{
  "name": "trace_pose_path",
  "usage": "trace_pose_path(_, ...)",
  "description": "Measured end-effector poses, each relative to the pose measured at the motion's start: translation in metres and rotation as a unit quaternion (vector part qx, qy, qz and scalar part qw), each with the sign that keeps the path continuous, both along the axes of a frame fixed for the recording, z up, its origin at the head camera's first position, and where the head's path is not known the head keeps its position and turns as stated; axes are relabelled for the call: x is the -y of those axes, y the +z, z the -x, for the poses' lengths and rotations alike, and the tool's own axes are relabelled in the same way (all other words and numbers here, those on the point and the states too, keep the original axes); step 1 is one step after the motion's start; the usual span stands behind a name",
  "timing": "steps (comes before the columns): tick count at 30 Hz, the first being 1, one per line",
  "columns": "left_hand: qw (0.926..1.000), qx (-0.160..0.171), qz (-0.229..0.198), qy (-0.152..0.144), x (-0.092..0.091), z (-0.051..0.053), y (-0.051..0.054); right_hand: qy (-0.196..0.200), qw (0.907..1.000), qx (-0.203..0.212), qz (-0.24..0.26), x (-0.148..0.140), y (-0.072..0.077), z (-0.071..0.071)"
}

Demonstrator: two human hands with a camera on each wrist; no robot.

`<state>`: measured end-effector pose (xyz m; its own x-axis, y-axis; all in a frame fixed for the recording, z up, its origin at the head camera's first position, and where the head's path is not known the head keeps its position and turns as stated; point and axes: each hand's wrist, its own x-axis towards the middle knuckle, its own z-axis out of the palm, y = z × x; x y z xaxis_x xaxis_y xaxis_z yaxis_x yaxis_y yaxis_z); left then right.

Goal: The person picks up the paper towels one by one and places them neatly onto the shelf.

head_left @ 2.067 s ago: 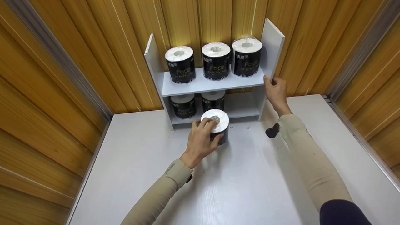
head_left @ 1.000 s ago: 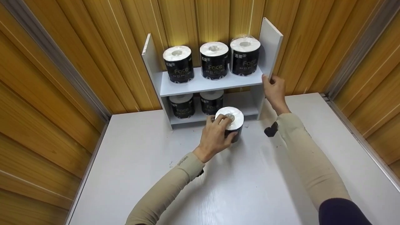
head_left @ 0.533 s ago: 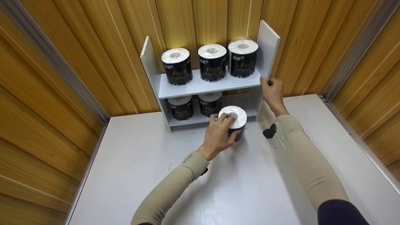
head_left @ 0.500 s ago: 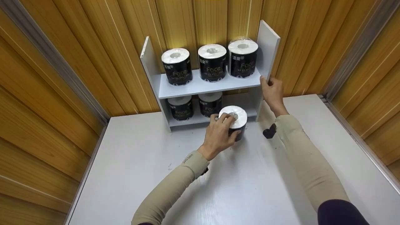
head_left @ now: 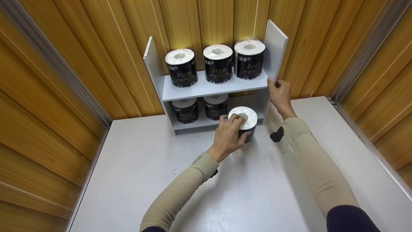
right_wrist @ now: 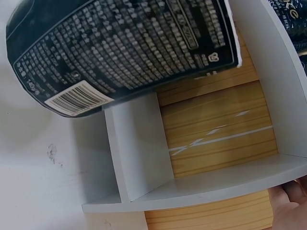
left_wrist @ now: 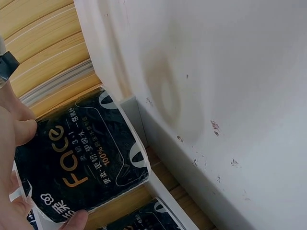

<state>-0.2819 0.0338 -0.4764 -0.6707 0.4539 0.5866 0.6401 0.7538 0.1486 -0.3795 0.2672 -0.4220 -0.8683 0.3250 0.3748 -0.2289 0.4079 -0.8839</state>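
Observation:
My left hand (head_left: 227, 138) grips a toilet roll (head_left: 251, 118) in a black "Face" wrapper, with fingertips at its white top by the core hole and the thumb on its near side. In the left wrist view the wrapped roll (left_wrist: 81, 155) is held tilted. It is in front of the lower right compartment of a small white shelf (head_left: 206, 91). My right hand (head_left: 280, 96) holds the shelf's right side panel (head_left: 276, 48), thumb on the front edge. The right wrist view shows the roll (right_wrist: 129, 57) in front of the shelf opening.
Three similar rolls (head_left: 218, 66) stand in a row on the upper board. Two more rolls (head_left: 186, 112) stand in the lower compartment, left and middle. The shelf stands on a white table (head_left: 138, 167) against a wood-patterned wall (head_left: 122, 64).
My left hand has carried the roll to the right and slightly farther away, toward the shelf's lower right part. The right hand has stayed on the side panel.

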Motion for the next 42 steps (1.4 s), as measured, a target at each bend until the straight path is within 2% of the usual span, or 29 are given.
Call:
trace_pose_path(8,1.0000,0.002,0.005,0.002,-0.007,0.006,0.004,-0.004,1.0000,0.001,0.000,0.000,-0.001,0.000)
trace_pose_path(18,0.9996,-0.016,0.022,0.006,-0.016,0.014,0.007,0.015,0.9998,0.003,0.012,-0.001,0.000,-0.001)
trace_pose_path(28,0.9997,-0.010,0.015,0.018,-0.020,0.022,0.005,0.008,0.9999,0.006,0.009,0.000,0.000,-0.001)
trace_pose_path(37,0.9990,0.006,0.012,0.042,-0.026,0.031,0.000,0.006,0.9999,0.015,0.005,0.000,0.002,-0.001)
trace_pose_path(42,0.9988,0.011,0.012,0.047,-0.031,0.034,-0.001,0.010,0.9999,-0.003,0.011,0.001,0.000,-0.001)
